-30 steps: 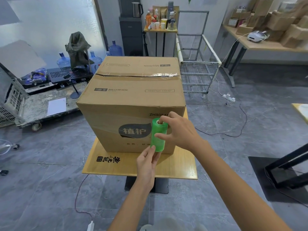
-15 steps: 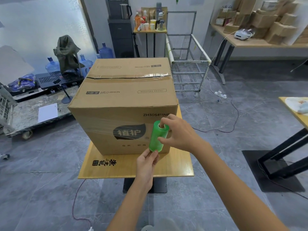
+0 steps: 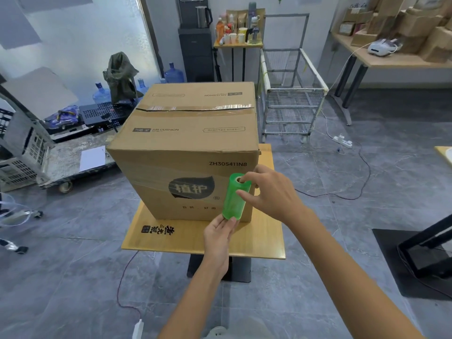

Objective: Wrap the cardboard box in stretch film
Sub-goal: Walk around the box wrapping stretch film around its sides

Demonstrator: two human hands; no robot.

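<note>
A large cardboard box (image 3: 190,148) sits on a small wooden tabletop (image 3: 186,238), its taped top flaps closed. In front of the box's near right corner, a person holds a green roll of stretch film (image 3: 234,199) roughly upright, leaning slightly. The left grip (image 3: 219,237) pinches the roll's lower end from beneath, fingers curled round it. The right grip (image 3: 271,194) grasps the upper end, one finger hooked into the hollow core and the thumb pressed on the roll's side. A band of clear film (image 3: 156,174) seems to lie slanted across the box's front face, though its sheen is faint. A wire cart (image 3: 291,104) stands behind the box.
</note>
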